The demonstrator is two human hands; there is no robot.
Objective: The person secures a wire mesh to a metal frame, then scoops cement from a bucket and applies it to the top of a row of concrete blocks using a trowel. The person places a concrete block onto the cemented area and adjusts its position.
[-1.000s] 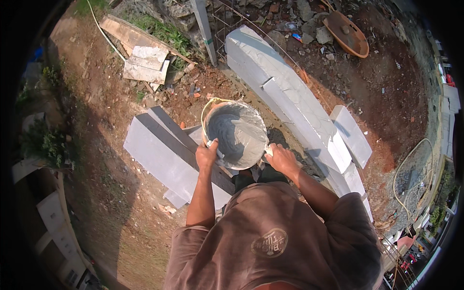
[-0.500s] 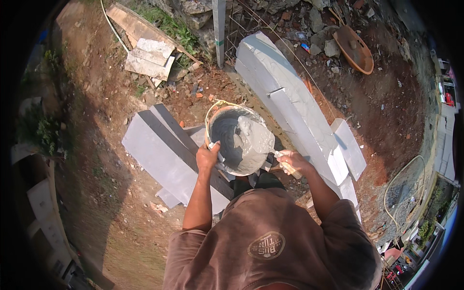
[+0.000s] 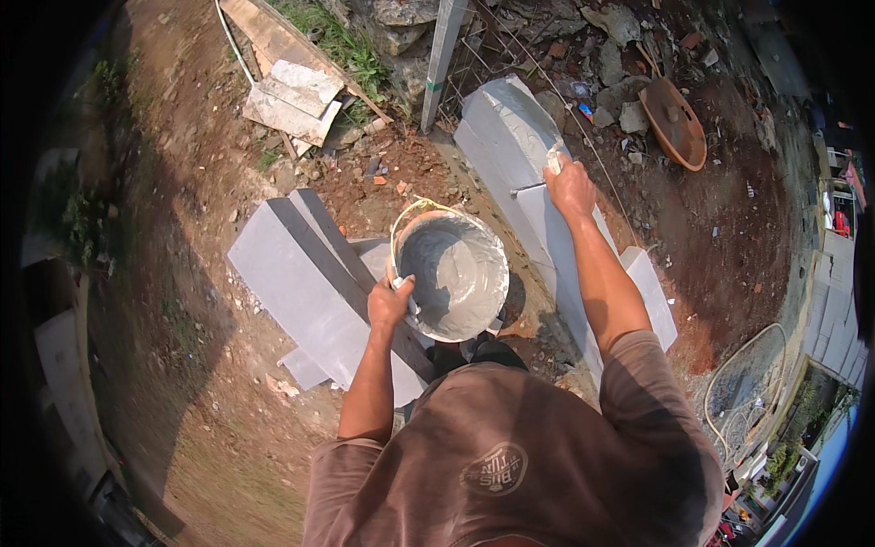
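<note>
My left hand [image 3: 389,301] is closed on the rim of a round bucket [image 3: 497,248] with a yellowish handle. Grey wet mortar [image 3: 458,273] lies in the bottom and coats its inner wall. Over a low wall of pale grey blocks [image 3: 538,219], my right hand [image 3: 572,190] is closed round a trowel [image 3: 553,161]. Only a small part of the trowel shows past my fingers; its blade is mostly hidden. Grey mortar covers the far part of the wall's top, close by that hand.
Pale grey blocks [image 3: 305,278] lie stacked left of the bucket. A grey post [image 3: 441,64] stands at the wall's far end, and a string [image 3: 597,150] runs along its right. Beyond are rubble and an orange-brown basin [image 3: 672,118]. Boards [image 3: 296,100] lie far left.
My right hand has moved from the bucket's right side, forward and right, over the wall with the trowel. The mortar heaped in the bucket is now lower. My left hand keeps its hold.
</note>
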